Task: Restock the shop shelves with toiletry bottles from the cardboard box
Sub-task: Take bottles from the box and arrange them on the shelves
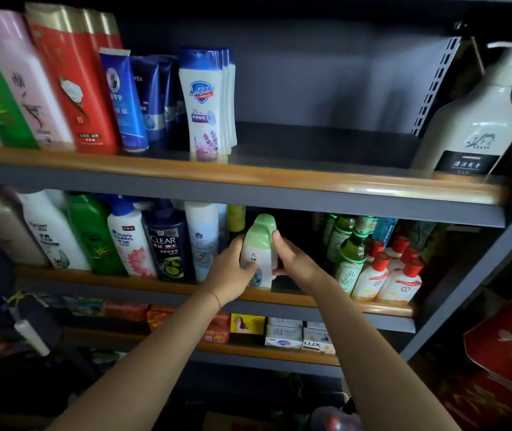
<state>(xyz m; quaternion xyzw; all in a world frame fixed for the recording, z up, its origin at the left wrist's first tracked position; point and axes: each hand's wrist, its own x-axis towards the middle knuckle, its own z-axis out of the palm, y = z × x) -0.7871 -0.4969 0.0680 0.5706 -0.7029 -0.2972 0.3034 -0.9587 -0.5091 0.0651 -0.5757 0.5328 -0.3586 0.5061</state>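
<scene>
Two hands hold a green-capped white bottle [257, 253] upright at the front of the middle shelf [167, 290]. Left hand [232, 269] and right hand [292, 259] each have their grip curled round its sides, between a white spray can [203, 241] and green glass bottles [349, 256].

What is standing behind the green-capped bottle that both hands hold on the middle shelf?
Behind the green-capped bottle, held by the left hand and right hand, the shelf recess is dark. A yellow bottle stands further back to its left. Anything directly behind is covered by the bottle.
</scene>
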